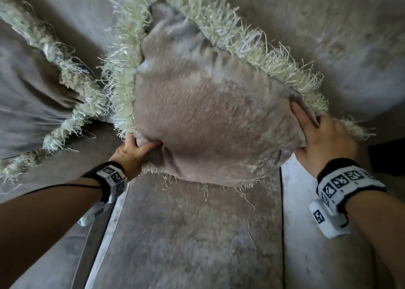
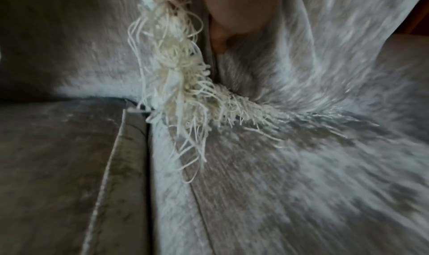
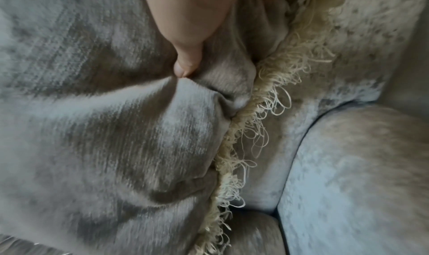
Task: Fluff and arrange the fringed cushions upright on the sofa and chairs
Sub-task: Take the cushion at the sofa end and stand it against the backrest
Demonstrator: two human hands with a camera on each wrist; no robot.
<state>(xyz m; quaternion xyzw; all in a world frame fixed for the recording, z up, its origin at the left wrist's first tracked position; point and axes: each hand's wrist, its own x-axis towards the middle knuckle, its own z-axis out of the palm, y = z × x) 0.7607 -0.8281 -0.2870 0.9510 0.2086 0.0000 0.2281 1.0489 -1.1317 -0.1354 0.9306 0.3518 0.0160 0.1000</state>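
A beige velvet cushion with a cream fringe sits on the sofa seat, leaning toward the backrest. My left hand grips its lower left corner, thumb pressed into the fabric. My right hand grips the right edge, with the thumb on the front face and the fingers behind. In the left wrist view the cushion's fringe bunches at the corner below my thumb. The right wrist view shows my thumb pinching a fold of the cushion. A second fringed cushion lies to the left.
The sofa backrest rises behind the cushion. Seams split the seat into several seat cushions, with one seam on the right. A padded sofa arm lies right of the held cushion.
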